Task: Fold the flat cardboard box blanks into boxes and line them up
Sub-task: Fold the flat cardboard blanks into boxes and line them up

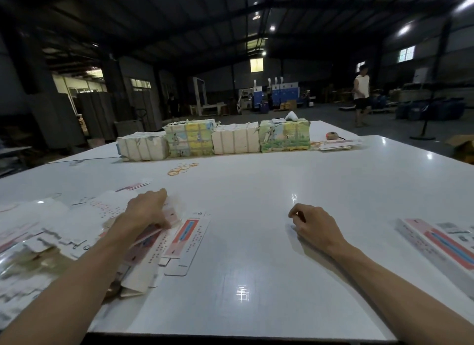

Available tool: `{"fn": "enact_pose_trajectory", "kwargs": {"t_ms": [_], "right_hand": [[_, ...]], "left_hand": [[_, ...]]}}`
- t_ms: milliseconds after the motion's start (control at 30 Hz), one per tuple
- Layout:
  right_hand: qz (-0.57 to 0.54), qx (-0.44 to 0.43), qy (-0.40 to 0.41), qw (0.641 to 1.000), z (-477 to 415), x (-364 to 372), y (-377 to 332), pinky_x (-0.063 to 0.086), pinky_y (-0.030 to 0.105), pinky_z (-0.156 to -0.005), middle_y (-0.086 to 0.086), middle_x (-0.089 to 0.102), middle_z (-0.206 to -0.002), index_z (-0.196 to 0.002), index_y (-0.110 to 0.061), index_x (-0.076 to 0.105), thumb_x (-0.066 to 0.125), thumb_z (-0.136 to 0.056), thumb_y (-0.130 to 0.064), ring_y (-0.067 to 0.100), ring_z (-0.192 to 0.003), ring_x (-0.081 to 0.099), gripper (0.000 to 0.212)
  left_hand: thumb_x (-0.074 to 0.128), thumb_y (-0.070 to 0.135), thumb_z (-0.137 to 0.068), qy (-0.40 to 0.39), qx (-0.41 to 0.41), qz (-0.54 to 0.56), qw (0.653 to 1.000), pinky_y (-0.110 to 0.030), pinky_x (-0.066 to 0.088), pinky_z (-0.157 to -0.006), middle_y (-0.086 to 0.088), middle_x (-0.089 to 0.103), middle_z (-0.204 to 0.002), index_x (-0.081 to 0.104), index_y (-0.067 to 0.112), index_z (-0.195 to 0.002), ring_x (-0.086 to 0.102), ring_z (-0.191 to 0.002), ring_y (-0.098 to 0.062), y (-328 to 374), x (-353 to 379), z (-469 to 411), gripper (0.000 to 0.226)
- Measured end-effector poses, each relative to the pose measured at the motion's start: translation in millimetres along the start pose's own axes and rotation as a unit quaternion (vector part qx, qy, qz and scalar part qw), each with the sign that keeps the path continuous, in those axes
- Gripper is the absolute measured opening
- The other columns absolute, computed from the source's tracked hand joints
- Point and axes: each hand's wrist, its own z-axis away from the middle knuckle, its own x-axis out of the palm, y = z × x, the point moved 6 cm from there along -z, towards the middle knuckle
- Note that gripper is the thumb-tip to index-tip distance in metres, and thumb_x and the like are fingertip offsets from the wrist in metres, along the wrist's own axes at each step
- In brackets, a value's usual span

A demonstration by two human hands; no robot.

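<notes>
A loose heap of flat box blanks [64, 231], white with pink and blue print, covers the near left of the white table [256, 242]. My left hand [148, 211] lies on the heap's right edge, fingers curled round one blank [143, 244], which is blurred. Another flat blank [187, 242] lies just right of that hand. My right hand [315, 226] rests on the bare table with its fingers loosely curled and nothing in it. Folded boxes [441, 244] lie side by side at the right edge.
Four tied bundles of printed sheets [215, 139] stand in a row at the far side. Several rubber bands [182, 168] lie in front of them. Flat blanks and a tape measure [333, 140] sit far right. A person [361, 95] walks on the floor beyond.
</notes>
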Motion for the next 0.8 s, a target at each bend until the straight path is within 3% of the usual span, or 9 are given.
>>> {"fn": "enact_pose_trajectory", "kwargs": {"t_ms": [67, 133, 233, 367, 433, 500, 633, 700, 800], "right_hand": [[0.002, 0.000, -0.003, 1.000, -1, 1, 0, 0.042, 0.029, -0.064, -0.018, 0.064, -0.069, -0.098, -0.031, 0.068, 0.051, -0.096, -0.016, 0.015, -0.077, 0.063, 0.023], [0.001, 0.001, -0.004, 1.000, -2, 1, 0, 0.041, 0.026, -0.063, -0.021, 0.063, -0.065, -0.098, -0.032, 0.067, 0.051, -0.096, -0.017, 0.008, -0.073, 0.062, 0.023], [0.001, 0.002, -0.004, 1.000, -3, 2, 0, 0.039, 0.023, -0.060, -0.020, 0.063, -0.065, -0.098, -0.033, 0.068, 0.050, -0.097, -0.018, 0.003, -0.070, 0.061, 0.023], [-0.014, 0.003, 0.006, 1.000, -3, 2, 1, 0.040, 0.025, -0.058, -0.016, 0.063, -0.063, -0.094, -0.034, 0.067, 0.051, -0.097, -0.017, -0.003, -0.063, 0.062, 0.024], [-0.051, -0.006, 0.013, 0.999, -1, -1, 0, 0.044, 0.029, -0.058, -0.015, 0.063, -0.063, -0.091, -0.036, 0.064, 0.051, -0.098, -0.016, -0.006, -0.059, 0.066, 0.025], [-0.077, -0.024, 0.038, 0.996, 0, -6, -3, 0.051, 0.033, -0.061, -0.011, 0.063, -0.062, -0.093, -0.033, 0.066, 0.052, -0.100, -0.014, -0.001, -0.055, 0.066, 0.024], [-0.111, -0.074, 0.103, 0.986, 4, -18, -15, 0.053, 0.024, -0.064, -0.009, 0.063, -0.070, -0.113, -0.017, 0.069, 0.056, -0.105, -0.010, 0.013, -0.061, 0.061, 0.017], [-0.130, -0.097, 0.124, 0.979, 6, -23, -20, 0.050, 0.017, -0.070, -0.011, 0.064, -0.083, -0.123, -0.015, 0.066, 0.057, -0.105, -0.009, 0.009, -0.073, 0.064, 0.020], [-0.122, -0.131, 0.129, 0.975, 4, -24, -28, 0.055, 0.025, -0.083, -0.005, 0.061, -0.110, -0.135, -0.018, 0.061, 0.057, -0.107, -0.016, 0.008, -0.098, 0.062, 0.028]], "left_hand": [[0.090, 0.053, -0.072, 0.013, 0.017, 0.060, 0.998, -0.026, 0.048, -0.061, 0.007, 0.071, -0.099, 0.064, 0.029, -0.108, 0.067, -0.080, -0.011, 3, -14, -1, 0.050], [0.092, 0.051, -0.070, 0.022, 0.029, 0.214, 0.976, -0.025, 0.052, -0.054, 0.006, 0.078, -0.081, 0.072, 0.027, -0.094, 0.075, -0.065, -0.013, 12, -33, 1, 0.039], [0.088, 0.045, -0.080, -0.021, 0.048, 0.416, 0.908, -0.024, 0.058, -0.055, 0.007, 0.081, -0.084, 0.077, 0.021, -0.105, 0.078, -0.068, -0.010, 45, -49, 6, 0.036], [0.072, 0.030, -0.093, -0.218, 0.143, 0.621, 0.739, -0.028, 0.061, -0.067, -0.010, 0.077, -0.121, 0.061, 0.013, -0.138, 0.074, -0.078, -0.016, 131, -27, 27, 0.050], [0.068, 0.024, -0.097, -0.263, 0.134, 0.683, 0.668, -0.032, 0.063, -0.072, -0.014, 0.076, -0.121, 0.058, 0.009, -0.143, 0.072, -0.080, -0.019, 168, -3, 36, 0.050], [0.068, 0.031, -0.098, -0.299, 0.102, 0.731, 0.605, -0.041, 0.064, -0.082, -0.015, 0.076, -0.116, 0.059, 0.007, -0.144, 0.076, -0.088, -0.027, 200, 23, 42, 0.053], [0.040, 0.070, -0.102, -0.333, 0.048, 0.772, 0.540, -0.047, 0.063, -0.084, -0.019, 0.076, -0.121, 0.068, 0.011, -0.134, 0.075, -0.107, -0.041, 247, 59, 55, 0.073], [0.031, 0.072, -0.103, -0.308, 0.044, 0.798, 0.517, -0.048, 0.064, -0.084, -0.022, 0.074, -0.123, 0.073, 0.011, -0.129, 0.075, -0.107, -0.043, 252, 70, 56, 0.079], [0.031, 0.067, -0.104, -0.282, 0.080, 0.807, 0.513, -0.044, 0.063, -0.082, -0.025, 0.074, -0.121, 0.080, 0.010, -0.115, 0.075, -0.101, -0.043, 247, 75, 58, 0.076]]}}
